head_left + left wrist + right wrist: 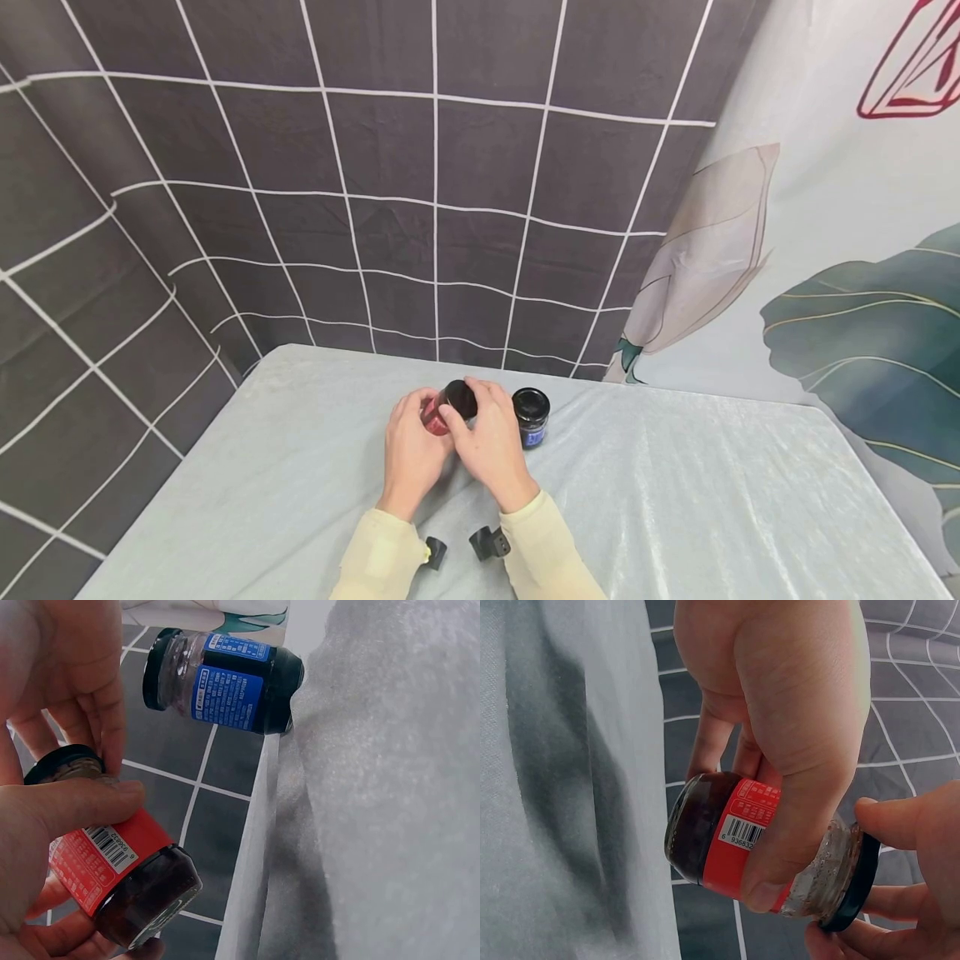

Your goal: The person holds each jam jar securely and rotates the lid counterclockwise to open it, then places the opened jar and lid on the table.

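A small glass jar with a red label (437,412) and dark contents is lifted a little above the table, tilted, between both hands. My left hand (415,439) grips its body, with the thumb (82,806) lying across the label. The fingers of my right hand (483,425) curl round its black lid (849,885). A second jar with a blue label and black lid (531,417) stands upright on the cloth just right of my right hand; it also shows in the left wrist view as the blue-labelled jar (225,679).
The table (675,500) is covered with a pale grey velvety cloth. A dark cloth with a white grid (375,192) hangs behind and to the left, a floral curtain (840,292) to the right. Black camera mounts (489,542) sit on my wrists.
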`<state>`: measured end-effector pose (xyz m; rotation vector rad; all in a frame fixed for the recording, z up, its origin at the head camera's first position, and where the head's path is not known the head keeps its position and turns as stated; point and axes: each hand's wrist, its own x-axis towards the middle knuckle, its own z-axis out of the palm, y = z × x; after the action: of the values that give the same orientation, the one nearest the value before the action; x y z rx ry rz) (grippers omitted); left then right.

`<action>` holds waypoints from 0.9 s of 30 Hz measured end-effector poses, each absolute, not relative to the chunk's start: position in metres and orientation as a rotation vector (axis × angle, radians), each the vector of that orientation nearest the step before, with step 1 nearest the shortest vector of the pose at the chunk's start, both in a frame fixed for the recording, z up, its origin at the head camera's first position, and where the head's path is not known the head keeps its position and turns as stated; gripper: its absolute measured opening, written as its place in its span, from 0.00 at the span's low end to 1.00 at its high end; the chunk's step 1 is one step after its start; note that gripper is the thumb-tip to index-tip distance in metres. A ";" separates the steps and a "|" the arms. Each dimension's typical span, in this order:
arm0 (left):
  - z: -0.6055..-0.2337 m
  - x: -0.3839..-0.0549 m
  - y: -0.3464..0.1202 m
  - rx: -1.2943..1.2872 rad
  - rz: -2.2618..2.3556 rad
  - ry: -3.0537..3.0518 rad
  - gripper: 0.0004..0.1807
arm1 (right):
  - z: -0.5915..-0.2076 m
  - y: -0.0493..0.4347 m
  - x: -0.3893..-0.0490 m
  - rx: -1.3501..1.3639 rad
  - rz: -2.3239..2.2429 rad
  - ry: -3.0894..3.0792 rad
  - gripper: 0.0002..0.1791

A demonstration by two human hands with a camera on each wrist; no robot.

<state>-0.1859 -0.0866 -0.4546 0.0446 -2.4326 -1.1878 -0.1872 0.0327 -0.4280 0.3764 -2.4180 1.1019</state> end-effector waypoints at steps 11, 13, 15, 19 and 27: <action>-0.455 -0.186 -0.087 0.044 -1.189 -2.432 0.25 | -0.429 0.032 -0.188 0.389 1.102 -2.417 0.27; -0.455 -0.186 -0.088 0.045 -1.188 -2.433 0.25 | -0.429 0.032 -0.188 0.393 1.103 -2.413 0.27; -0.455 -0.186 -0.088 0.045 -1.192 -2.431 0.25 | -0.428 0.032 -0.188 0.398 1.102 -2.411 0.27; -0.456 -0.186 -0.088 0.043 -1.193 -2.429 0.24 | -0.428 0.032 -0.187 0.399 1.110 -2.424 0.27; -0.455 -0.186 -0.088 0.040 -1.197 -2.424 0.25 | -0.428 0.032 -0.187 0.411 1.113 -2.424 0.27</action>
<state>-0.1865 -0.0882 -0.4554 0.0404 -2.4244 -1.1967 -0.1870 0.0324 -0.4277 0.4114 -2.4240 1.1130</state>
